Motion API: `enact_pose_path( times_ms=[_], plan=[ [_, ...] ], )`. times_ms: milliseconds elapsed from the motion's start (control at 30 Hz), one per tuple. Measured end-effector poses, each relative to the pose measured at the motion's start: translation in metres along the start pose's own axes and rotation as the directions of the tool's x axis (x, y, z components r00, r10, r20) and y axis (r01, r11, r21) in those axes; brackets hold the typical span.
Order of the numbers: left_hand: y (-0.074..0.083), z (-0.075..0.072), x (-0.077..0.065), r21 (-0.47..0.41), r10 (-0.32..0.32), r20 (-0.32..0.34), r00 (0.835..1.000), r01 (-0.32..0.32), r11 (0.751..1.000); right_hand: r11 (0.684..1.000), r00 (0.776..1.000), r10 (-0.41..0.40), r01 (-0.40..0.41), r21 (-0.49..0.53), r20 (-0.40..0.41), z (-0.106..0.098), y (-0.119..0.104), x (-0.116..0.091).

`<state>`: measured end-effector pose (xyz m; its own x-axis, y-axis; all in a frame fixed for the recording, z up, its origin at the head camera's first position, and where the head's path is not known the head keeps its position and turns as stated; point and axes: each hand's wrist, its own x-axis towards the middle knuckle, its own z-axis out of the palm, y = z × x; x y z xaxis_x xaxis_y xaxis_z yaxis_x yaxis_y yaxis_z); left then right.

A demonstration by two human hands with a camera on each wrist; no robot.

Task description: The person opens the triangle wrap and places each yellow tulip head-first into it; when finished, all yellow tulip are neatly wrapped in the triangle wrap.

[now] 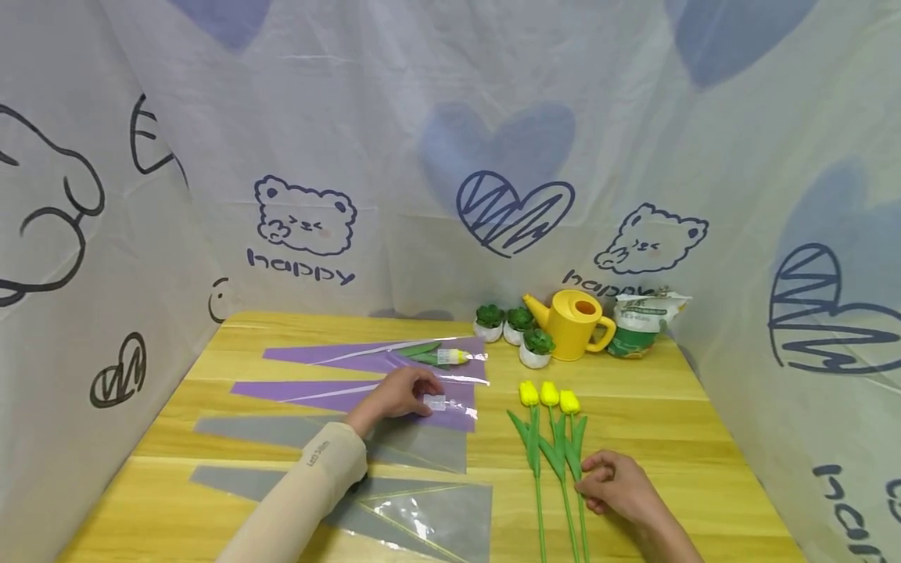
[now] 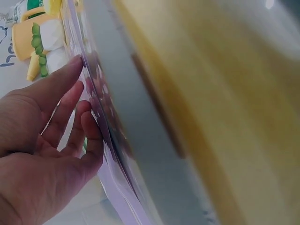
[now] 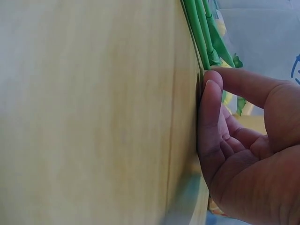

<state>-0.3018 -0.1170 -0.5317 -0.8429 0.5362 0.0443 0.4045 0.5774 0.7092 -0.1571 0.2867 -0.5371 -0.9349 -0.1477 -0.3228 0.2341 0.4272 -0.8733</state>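
Three yellow tulips with green stems lie side by side on the wooden table; the rightmost tulip [image 1: 569,403] has its stem [image 3: 199,35] between the thumb and forefinger of my right hand [image 1: 619,486]. My left hand [image 1: 403,396] rests its fingertips on the second purple wrapping sleeve [image 1: 461,418], near a small whitish patch. In the left wrist view the fingers [image 2: 70,126] are loosely bent against the film, gripping nothing visible. Just beyond, another purple sleeve [image 1: 338,353] has a tulip [image 1: 450,357] with green leaves in it.
Two grey sleeves [image 1: 422,450] lie nearer me on the table [image 1: 655,414]. At the back stand three potted succulents [image 1: 536,348], a yellow watering can [image 1: 572,328] and a green-and-white bag [image 1: 637,324]. Printed curtains [image 1: 401,234] enclose the back and sides.
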Motion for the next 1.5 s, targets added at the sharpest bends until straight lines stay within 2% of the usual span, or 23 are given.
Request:
enact_pose_path(
  times_ms=[267,600,900,1133,1333,1500],
  plan=[
    [0.0027,0.0022,-0.0004,-0.005,-0.08,-0.001,0.997,0.08,0.997,1.0,1.0,0.006,-0.006,0.001,0.003,-0.0015,0.0028,-0.0007],
    [0.0008,0.0022,0.002,0.042,-0.06,-0.029,0.998,0.061,0.997,1.0,1.0,0.022,-0.022,-0.002,-0.009,-0.0001,0.0027,0.0026],
    [-0.0054,0.0008,0.0017,-0.085,-0.076,-0.019,0.997,0.074,0.994,1.0,1.0,0.018,-0.018,0.0,-0.016,0.0005,0.0026,0.0024],
    [-0.0033,-0.0013,-0.0017,-0.199,-0.142,-0.018,0.99,0.136,0.971,1.0,1.0,0.014,-0.014,-0.001,-0.024,0.0007,0.0039,0.0022],
    [-0.0017,-0.0018,-0.0022,-0.247,-0.169,-0.022,0.985,0.159,0.956,1.0,1.0,0.007,-0.007,-0.006,-0.023,0.0007,0.0036,0.0021],
    [-0.0036,-0.002,-0.0016,-0.25,-0.164,-0.032,0.986,0.151,0.956,1.0,1.0,0.005,-0.005,-0.005,-0.029,0.0017,0.0014,0.0004]
  ],
)
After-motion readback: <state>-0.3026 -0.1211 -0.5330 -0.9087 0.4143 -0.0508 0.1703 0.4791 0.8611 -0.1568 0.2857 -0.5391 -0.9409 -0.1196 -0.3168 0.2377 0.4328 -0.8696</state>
